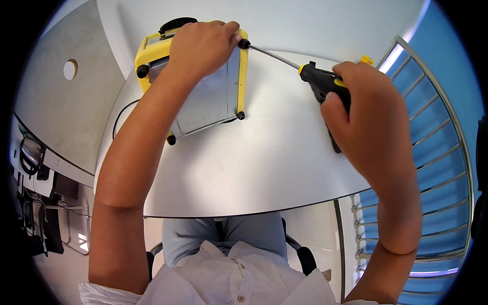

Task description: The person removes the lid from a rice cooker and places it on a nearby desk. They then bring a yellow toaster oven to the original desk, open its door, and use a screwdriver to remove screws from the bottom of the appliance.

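Note:
A box-shaped appliance with a yellow frame and a grey metal underside [208,104] stands tipped up on the table, its black feet [241,116] facing me. My left hand [203,48] is closed over its upper edge, with the fingertips beside the upper right foot [244,44]. In my right hand [368,107] is a screwdriver [320,79] with a black and yellow handle and a long metal shaft. The shaft points left, and its tip meets that upper right foot. The exact contact at the tip is too small to make out.
The white table [244,178] has a curved front edge close to my lap. A black cord [122,114] runs from behind the appliance on the left. A metal railing [447,127] stands to the right. At left is a grey tabletop [66,107] with a round hole.

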### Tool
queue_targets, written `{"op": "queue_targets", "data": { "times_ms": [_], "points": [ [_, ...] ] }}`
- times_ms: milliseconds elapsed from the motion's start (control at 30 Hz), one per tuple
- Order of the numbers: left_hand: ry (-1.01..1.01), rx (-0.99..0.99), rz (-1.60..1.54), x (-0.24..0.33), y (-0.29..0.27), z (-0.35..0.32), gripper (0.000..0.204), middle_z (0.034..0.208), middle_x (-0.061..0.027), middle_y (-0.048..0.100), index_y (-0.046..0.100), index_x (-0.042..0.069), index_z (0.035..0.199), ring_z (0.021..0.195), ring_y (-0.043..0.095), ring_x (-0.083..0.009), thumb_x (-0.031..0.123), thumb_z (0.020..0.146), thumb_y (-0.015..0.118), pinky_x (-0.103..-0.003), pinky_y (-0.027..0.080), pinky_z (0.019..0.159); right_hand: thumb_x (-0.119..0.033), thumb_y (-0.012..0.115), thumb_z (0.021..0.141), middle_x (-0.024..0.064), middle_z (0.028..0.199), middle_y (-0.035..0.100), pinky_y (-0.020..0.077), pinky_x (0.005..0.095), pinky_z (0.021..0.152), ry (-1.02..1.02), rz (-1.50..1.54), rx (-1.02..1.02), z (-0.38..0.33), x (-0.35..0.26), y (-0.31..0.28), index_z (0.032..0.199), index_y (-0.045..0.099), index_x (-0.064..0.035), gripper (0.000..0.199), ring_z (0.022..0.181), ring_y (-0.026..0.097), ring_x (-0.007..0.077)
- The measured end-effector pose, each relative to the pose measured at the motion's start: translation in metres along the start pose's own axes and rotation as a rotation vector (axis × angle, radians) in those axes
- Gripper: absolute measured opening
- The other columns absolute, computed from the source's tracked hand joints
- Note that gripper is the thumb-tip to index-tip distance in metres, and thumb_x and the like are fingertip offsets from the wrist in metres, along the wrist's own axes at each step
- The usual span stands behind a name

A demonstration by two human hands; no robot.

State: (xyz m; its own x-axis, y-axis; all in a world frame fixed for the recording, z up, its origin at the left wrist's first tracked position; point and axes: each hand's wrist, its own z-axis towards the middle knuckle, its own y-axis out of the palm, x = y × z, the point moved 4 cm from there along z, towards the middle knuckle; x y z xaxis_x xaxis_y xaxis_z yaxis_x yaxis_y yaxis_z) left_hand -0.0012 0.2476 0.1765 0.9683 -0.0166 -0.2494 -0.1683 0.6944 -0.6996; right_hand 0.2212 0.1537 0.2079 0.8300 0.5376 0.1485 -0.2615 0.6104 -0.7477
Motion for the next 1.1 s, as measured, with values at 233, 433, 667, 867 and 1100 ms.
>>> {"op": "queue_targets", "data": {
  "times_ms": [233, 433, 667, 867, 1100],
  "points": [
    [0.011, 0.041, -0.021, 0.000, 0.001, 0.000, 0.025, 0.085, -0.0048, 0.069, 0.065, 0.018, 0.110, 0.072, 0.066, -0.0253, 0.032, 0.093, 0.053, -0.039, 0.051, 0.060, -0.001, 0.067, 0.075, 0.0132, 0.081, 0.050, 0.0447, 0.0325, 0.060, -0.057, -0.052, -0.040, 0.003, -0.002, -0.007, 0.094, 0.057, -0.0003, 0.022, 0.065, 0.054, 0.0265],
    [0.001, 0.029, -0.023, -0.003, 0.003, -0.001, 0.025, 0.088, -0.0038, 0.069, 0.065, 0.017, 0.109, 0.074, 0.066, -0.0254, 0.031, 0.093, 0.052, -0.039, 0.050, 0.061, -0.001, 0.067, 0.077, 0.0099, 0.084, 0.046, 0.0476, 0.0297, 0.059, -0.123, -0.195, -0.001, -0.010, -0.028, 0.002, 0.097, 0.054, -0.0047, 0.024, 0.068, 0.055, 0.0211],
    [0.010, 0.032, -0.026, -0.001, 0.004, 0.000, 0.025, 0.089, -0.0034, 0.069, 0.064, 0.016, 0.109, 0.076, 0.066, -0.0253, 0.031, 0.093, 0.052, -0.040, 0.051, 0.062, -0.003, 0.073, 0.074, 0.0082, 0.090, 0.054, 0.0491, 0.0313, 0.062, -0.050, -0.141, -0.119, -0.009, -0.015, 0.003, 0.106, 0.056, -0.0043, 0.037, 0.075, 0.057, 0.0212],
    [0.003, 0.021, -0.030, -0.002, 0.004, 0.001, 0.025, 0.087, -0.0045, 0.069, 0.064, 0.016, 0.108, 0.076, 0.066, -0.0256, 0.031, 0.093, 0.052, -0.040, 0.051, 0.062, -0.002, 0.072, 0.074, 0.0078, 0.091, 0.054, 0.0487, 0.0310, 0.061, -0.080, -0.148, 0.031, -0.009, -0.022, -0.004, 0.103, 0.057, -0.0048, 0.032, 0.075, 0.058, 0.0224],
    [0.014, 0.041, -0.049, -0.002, 0.003, 0.000, 0.024, 0.084, -0.0058, 0.068, 0.064, 0.014, 0.106, 0.074, 0.065, -0.0261, 0.030, 0.092, 0.053, -0.040, 0.051, 0.061, -0.006, 0.065, 0.077, 0.0076, 0.087, 0.050, 0.0490, 0.0317, 0.054, -0.150, -0.175, 0.036, -0.006, -0.017, -0.003, 0.091, 0.053, -0.0058, 0.018, 0.070, 0.056, 0.0212]
  ]
}}
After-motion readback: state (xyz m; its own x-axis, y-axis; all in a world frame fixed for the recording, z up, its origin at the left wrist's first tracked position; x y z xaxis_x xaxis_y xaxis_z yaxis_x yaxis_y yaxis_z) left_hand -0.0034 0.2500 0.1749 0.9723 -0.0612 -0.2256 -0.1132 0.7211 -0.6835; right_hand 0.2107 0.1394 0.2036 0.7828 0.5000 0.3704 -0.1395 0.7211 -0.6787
